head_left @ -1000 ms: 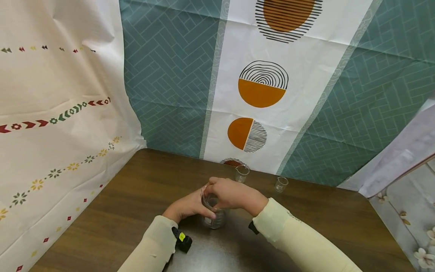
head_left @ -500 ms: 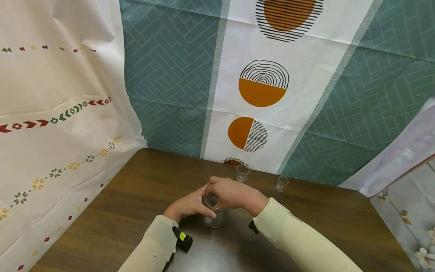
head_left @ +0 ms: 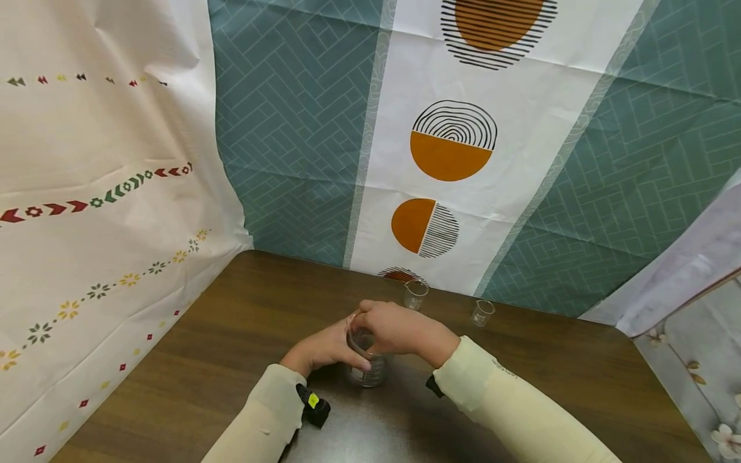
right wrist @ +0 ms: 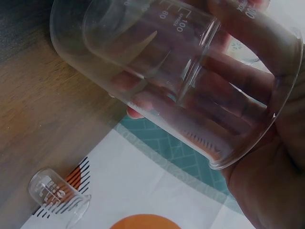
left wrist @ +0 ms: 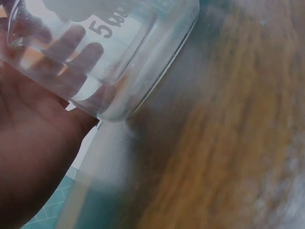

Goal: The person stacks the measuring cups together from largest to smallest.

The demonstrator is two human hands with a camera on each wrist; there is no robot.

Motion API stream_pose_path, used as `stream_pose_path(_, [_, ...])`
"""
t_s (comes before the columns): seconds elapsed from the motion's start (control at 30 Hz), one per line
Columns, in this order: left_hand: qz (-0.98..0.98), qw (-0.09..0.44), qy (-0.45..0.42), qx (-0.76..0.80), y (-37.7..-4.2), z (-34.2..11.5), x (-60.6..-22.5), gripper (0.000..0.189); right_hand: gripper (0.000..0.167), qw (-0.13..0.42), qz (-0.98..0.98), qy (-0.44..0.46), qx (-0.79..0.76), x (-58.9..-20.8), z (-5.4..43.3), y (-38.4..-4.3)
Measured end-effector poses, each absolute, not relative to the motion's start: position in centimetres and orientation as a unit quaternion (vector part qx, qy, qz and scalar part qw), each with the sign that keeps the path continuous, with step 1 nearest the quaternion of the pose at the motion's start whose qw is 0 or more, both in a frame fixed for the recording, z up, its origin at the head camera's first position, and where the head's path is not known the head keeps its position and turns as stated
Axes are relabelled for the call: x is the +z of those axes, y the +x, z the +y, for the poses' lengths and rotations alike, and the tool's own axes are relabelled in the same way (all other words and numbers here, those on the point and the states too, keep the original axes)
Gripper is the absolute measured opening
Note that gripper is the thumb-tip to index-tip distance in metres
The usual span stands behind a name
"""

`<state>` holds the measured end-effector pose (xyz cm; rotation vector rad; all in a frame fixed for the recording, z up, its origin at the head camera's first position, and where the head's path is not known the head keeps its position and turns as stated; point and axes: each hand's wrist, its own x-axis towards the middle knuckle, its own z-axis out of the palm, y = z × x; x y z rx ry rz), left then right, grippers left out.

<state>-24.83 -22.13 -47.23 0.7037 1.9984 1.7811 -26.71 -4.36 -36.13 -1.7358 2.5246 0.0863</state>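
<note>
A large clear glass beaker [right wrist: 71,52] stands on the brown table [head_left: 278,289], with a smaller beaker [right wrist: 167,33] nested inside it; a 100 mark shows near the inner one's rim. My left hand [head_left: 329,347] wraps round the large beaker's side, its fingers seen through the glass in the left wrist view. From above, my right hand [head_left: 399,328] reaches through the large beaker's mouth. Its fingers [right wrist: 233,71] are at the smaller beaker's rim and grip it there. In the head view, my hands hide most of both beakers.
Two more glass beakers stand toward the back: a medium one [head_left: 415,297] behind my right hand and a small one [head_left: 482,314] farther right. A patterned cloth [head_left: 301,141] hangs along the table's back edge, and a cream cloth [head_left: 116,225] on the left.
The head view has shifted very slightly. Both hands keep the same pose at the nested beakers.
</note>
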Motion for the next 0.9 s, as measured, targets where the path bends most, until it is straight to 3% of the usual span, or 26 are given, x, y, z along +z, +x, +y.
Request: stream_pose_path(0.9, [0.689, 0.191, 0.27, 0.645, -25.15, -21.95, -47.29, 0.101, 0.028, 0.084, 0.818, -0.568, 0.0, -36.3, -4.78, -27.2])
